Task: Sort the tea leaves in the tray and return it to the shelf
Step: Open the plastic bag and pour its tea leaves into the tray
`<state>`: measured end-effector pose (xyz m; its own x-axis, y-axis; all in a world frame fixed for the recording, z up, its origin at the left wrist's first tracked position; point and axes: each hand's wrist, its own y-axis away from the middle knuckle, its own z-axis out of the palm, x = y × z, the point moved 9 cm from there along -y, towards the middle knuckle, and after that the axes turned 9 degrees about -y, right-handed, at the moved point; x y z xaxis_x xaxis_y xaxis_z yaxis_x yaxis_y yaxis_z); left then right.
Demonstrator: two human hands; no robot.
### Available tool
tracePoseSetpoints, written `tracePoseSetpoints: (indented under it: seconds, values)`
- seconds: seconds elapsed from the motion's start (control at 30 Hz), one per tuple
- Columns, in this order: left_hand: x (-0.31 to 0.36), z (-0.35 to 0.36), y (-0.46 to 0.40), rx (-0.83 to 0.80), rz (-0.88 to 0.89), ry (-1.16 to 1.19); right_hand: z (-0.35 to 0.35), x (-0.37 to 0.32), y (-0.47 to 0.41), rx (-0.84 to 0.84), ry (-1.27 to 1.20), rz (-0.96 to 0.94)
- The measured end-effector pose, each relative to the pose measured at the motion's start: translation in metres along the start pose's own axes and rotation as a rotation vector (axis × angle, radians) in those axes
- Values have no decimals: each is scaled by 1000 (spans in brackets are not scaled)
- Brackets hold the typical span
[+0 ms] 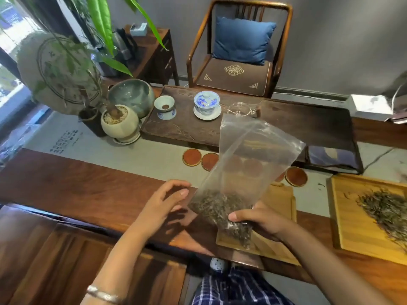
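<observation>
**Person holding a clear bag of tea leaves over a wooden tray**

From the head camera, looking down, a person sat at a long dark wooden tabletop (72,183) with a pale cloth runner (136,155) along it.

The right hand (257,219) gripped the lower part of a clear plastic bag (253,164), its thumb pressed across the front and the other fingers curled behind. The bag stood tilted, its open top leaning away and to the right. A clump of dark green tea leaves (218,208) filled its bottom corner.

The left hand (163,205) hovered just beside the bag's lower left edge, its fingers relaxed and spread and holding nothing. Whether the fingertips touched the plastic could not be told. A silver bracelet (103,294) circled that wrist.

Under the bag lay a light bamboo tray (279,208), mostly hidden by the bag and the right hand. To the right, at the picture's edge, a second bamboo tray (352,225) carried a loose heap of pale green tea leaves (387,210).

Beyond the bag, round red coasters (192,157) lay in a row on the runner. Behind them sat a dark wooden tea tray (182,128) bearing a blue-and-white lidded gaiwan (206,104) on its saucer and a small white strainer cup (164,106). To the left stood a cream plant pot (120,124) and a grey-green glazed bowl (132,95). At the far side stood a wooden armchair (240,51) with a blue cushion (242,39).
</observation>
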<state>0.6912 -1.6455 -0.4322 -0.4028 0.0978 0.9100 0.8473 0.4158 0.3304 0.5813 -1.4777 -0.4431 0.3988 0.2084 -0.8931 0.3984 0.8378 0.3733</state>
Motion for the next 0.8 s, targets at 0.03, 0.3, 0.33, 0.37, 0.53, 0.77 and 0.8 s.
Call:
tracePoseSetpoints:
  seconds: [0.03, 0.3, 0.33, 0.37, 0.53, 0.77, 0.8]
  values:
    - [-2, 22, -1, -128, 11, 4, -6, 3, 6, -3, -33, 23]
    - [-18, 112, -10, -286, -6, -98, -35, 39, 48, 122, -206, 102]
    - [-19, 115, -9, -265, -5, -93, -42, 43, 53, 180, -185, 95]
    - [-20, 117, -7, -241, -8, -84, -49, 49, 59, 245, -162, 94]
    - [-40, 128, 14, -182, -95, -52, -64, 86, 94, 388, -17, 188]
    - [-64, 150, 45, -235, -200, -24, -55, 114, 118, 398, -28, 209]
    - [-67, 153, 48, -245, -223, -6, -54, 116, 120, 394, -34, 212]
